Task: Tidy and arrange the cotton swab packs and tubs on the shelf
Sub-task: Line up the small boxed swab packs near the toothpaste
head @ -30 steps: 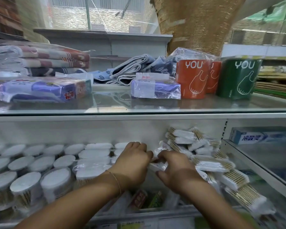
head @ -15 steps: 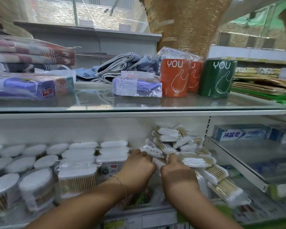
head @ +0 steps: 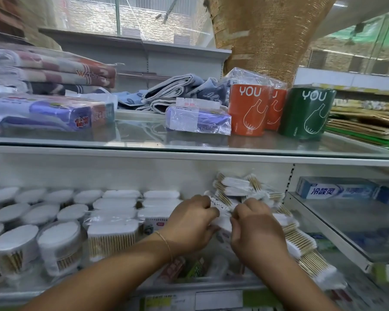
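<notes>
Both hands grip one swab pack (head: pixel 221 222) low on the shelf (head: pixel 207 285): left hand (head: pixel 189 225) pinches its left end, right hand (head: pixel 256 232) its right. The pack lies between them, equally near both, long axis roughly left-right, ends hidden by fingers. The loose pile of packs (head: pixel 234 187) lies just behind, fanned at mixed angles; tubs (head: pixel 58 241) stand upright, well left.
</notes>
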`<state>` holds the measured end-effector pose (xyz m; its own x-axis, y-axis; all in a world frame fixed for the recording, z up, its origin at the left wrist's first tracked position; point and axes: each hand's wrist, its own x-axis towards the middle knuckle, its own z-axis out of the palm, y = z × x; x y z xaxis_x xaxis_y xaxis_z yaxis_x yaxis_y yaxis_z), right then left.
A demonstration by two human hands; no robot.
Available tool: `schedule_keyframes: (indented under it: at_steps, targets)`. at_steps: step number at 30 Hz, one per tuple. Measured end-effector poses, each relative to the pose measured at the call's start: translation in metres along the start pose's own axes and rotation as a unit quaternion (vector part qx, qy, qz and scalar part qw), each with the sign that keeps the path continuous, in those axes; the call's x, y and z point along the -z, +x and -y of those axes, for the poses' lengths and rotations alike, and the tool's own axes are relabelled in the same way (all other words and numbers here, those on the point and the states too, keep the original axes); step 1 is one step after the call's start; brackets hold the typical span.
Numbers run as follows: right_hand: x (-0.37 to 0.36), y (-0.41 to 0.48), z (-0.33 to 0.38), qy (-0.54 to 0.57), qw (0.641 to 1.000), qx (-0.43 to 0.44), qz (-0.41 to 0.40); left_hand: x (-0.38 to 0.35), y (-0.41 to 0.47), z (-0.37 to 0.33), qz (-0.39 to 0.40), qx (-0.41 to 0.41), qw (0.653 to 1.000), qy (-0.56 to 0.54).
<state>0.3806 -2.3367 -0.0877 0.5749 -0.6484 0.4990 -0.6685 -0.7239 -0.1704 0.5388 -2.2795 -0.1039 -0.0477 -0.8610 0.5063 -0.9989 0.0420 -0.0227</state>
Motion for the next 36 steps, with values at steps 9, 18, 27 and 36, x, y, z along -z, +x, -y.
schedule_keyframes:
  at_steps: [9,18,27,36]
  targets:
    - [0.011,0.005,-0.002,0.165,0.986,-0.014,-0.015,0.038,-0.011,0.003,0.020,-0.005,0.998,-0.054]
    - [-0.018,0.011,0.020,0.231,0.973,0.009,0.008,0.057,-0.035,0.017,0.071,0.031,0.997,0.029]
    - [-0.057,0.016,0.055,0.283,0.953,0.108,0.008,0.064,-0.064,0.044,0.130,0.098,0.983,0.085]
    - [-0.077,0.022,0.069,0.270,0.954,0.127,-0.032,0.079,-0.075,0.056,0.162,0.147,0.976,-0.012]
